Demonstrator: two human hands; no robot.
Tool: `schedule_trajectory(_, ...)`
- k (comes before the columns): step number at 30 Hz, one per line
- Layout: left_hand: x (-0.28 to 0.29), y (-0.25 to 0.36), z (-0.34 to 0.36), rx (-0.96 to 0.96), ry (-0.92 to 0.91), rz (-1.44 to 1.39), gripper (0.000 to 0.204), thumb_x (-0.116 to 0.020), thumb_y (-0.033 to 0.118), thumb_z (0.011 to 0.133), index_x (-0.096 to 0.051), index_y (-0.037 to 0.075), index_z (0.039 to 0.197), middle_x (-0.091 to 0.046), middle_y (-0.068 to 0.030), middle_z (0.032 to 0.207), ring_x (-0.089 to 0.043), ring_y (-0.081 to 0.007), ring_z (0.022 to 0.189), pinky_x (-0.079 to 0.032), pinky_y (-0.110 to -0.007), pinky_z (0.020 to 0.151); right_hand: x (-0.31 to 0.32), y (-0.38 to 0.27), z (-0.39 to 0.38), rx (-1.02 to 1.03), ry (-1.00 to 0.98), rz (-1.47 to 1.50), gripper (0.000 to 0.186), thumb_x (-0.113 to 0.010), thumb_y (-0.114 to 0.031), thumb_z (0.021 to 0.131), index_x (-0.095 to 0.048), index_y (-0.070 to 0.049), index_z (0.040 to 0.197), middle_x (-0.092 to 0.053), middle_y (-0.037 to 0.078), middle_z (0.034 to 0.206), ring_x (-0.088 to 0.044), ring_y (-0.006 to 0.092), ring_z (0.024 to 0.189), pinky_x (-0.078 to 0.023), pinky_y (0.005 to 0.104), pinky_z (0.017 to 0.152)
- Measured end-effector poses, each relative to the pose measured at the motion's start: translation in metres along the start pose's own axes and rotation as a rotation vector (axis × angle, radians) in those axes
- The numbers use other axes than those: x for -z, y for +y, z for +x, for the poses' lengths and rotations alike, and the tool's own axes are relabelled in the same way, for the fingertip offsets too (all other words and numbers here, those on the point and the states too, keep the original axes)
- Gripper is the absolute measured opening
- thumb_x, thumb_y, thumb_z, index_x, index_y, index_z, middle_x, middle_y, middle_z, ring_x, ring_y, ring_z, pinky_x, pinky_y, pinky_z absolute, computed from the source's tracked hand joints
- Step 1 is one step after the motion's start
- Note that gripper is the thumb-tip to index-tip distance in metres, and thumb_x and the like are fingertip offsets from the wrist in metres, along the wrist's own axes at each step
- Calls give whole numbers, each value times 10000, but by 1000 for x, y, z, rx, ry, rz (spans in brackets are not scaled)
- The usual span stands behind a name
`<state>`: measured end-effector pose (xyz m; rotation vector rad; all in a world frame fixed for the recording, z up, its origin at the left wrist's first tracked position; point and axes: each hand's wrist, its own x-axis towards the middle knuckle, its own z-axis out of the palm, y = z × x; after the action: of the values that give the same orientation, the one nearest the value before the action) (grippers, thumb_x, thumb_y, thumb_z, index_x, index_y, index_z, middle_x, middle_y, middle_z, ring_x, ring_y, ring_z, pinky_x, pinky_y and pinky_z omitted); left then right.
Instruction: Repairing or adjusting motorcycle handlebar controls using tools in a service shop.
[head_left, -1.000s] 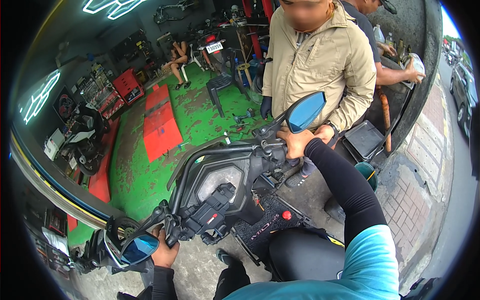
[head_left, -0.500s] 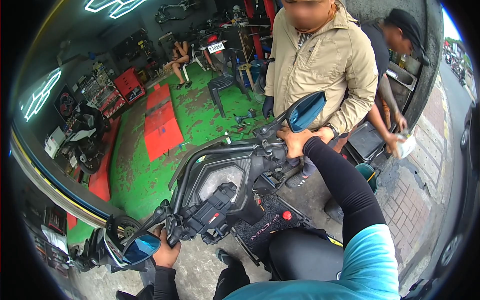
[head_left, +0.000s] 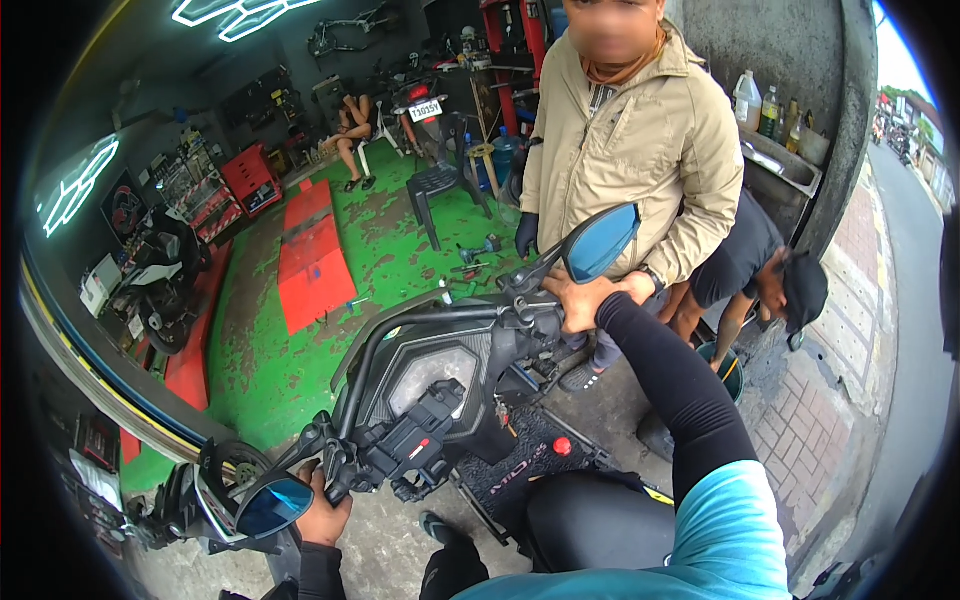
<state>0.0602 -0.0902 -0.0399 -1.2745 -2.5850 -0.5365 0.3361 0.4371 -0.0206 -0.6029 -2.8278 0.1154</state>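
Observation:
Between my arms stands a black scooter [head_left: 470, 350], its handlebar turned at an angle. My left hand [head_left: 324, 510] is closed round the left handlebar grip, just beside the left mirror [head_left: 275, 506]. At the other end, my right hand [head_left: 582, 302] wraps the right handlebar grip below the right mirror [head_left: 602, 243]; my fingers largely hide that grip. A black phone mount [head_left: 412, 442] sits mid-bar, in front of the dash. Nearer to me are the textured foot mat [head_left: 515, 462], a red knob-like piece [head_left: 562, 446] and the black seat [head_left: 600, 518].
A person in a tan jacket [head_left: 625, 150] stands close beside my right hand. Beyond, another person in black [head_left: 735, 250] bends over a green bucket [head_left: 732, 378]. The green workshop floor [head_left: 390, 250] holds a red ramp [head_left: 318, 265] and a dark chair [head_left: 445, 185]. The road runs at right.
The person in black has bent much lower toward the bucket, and the white item in their hands no longer shows. My view has shifted slightly; both my hands stay on the grips.

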Motion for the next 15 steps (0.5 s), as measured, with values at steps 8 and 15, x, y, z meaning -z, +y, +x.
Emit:
schedule_trajectory(8,-1,-3,6,-14,18,-14,606,-734,159,611,-595,-12,1176,-542,-196,1293,-507,-403,1190,-415,-441,1016,11,-9,1,77,33,-26,607,-708,-237,640,-584,-60,1207,-670,197,981,-650,379,991,-515,457,823)
schedule_trajectory(15,-1,-9,7,-36,19,22,601,-735,164,609,-596,-4,1170,-539,-168,1286,-531,-389,1167,-444,-433,977,9,-13,-7,-77,-42,-29,676,-724,-278,613,-589,-97,1251,-651,182,1124,-635,358,1052,-516,446,888)
